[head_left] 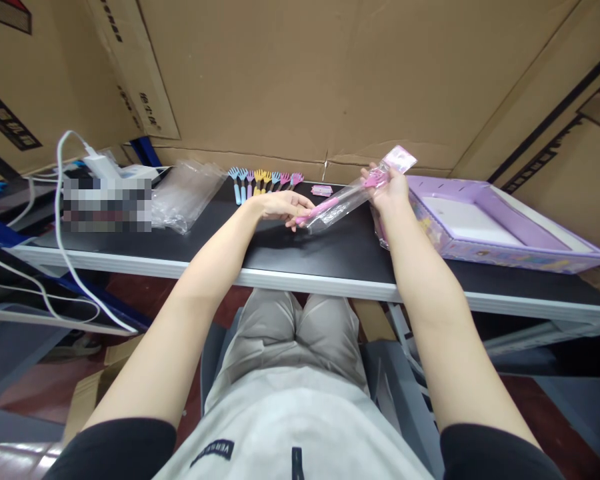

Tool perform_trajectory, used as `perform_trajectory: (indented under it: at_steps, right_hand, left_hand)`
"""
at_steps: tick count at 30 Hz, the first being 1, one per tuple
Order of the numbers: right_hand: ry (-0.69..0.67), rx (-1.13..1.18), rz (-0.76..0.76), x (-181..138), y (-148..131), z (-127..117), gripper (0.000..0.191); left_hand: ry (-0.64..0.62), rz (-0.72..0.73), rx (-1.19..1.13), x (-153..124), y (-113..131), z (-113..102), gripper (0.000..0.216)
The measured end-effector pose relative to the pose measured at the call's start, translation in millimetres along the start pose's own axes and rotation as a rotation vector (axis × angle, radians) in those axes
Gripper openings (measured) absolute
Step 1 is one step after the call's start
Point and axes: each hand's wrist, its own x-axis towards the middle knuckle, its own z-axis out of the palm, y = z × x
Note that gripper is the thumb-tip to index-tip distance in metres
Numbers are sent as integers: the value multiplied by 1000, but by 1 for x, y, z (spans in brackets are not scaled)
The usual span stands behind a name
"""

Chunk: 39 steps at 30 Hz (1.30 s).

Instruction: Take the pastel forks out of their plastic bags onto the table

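A pink back scratcher (325,210) with a claw-shaped head lies slantwise in a clear plastic bag (344,205), above the black tabletop. My left hand (286,205) is closed on the handle end, at the lower left. At the upper right my right hand (391,192) grips the bag around the claw head, just below a pink and white card (400,159). Behind my left hand, a row of several claw-headed back scratchers (258,183) in blue, purple, yellow and pink lies on the table. A small pink card (322,191) rests right of the row.
On the left is a pile of clear plastic bags (193,190), beside a blurred-out patch and a white charger with a cable (60,200). An open purple box (460,247) stands at the right. Cardboard walls (330,80) rise behind the table.
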Motion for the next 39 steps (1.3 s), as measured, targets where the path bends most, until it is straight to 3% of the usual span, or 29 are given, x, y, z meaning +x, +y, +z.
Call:
perform_trajectory:
  at_steps: [14,23,31,36,39]
  right_hand:
    - [176,123,-58,5,-15,-16,18]
    - [209,156,-25,-1,-25,-20,17]
    - [216,216,-32,6,-26,-25,18]
    - [197,122,-108,12,-21,-23,16]
    - [265,204,-123,4,-27,-20,15]
  left_hand:
    - [-78,-25,25,-5,1,-5,48]
    - [-77,-50,33,-8,3,-7,37]
    - [178,-54,23,-1,3,2,3]
    - [254,-38,130,0,4,8,13]
    - [266,-30,163,-3,6,3,21]
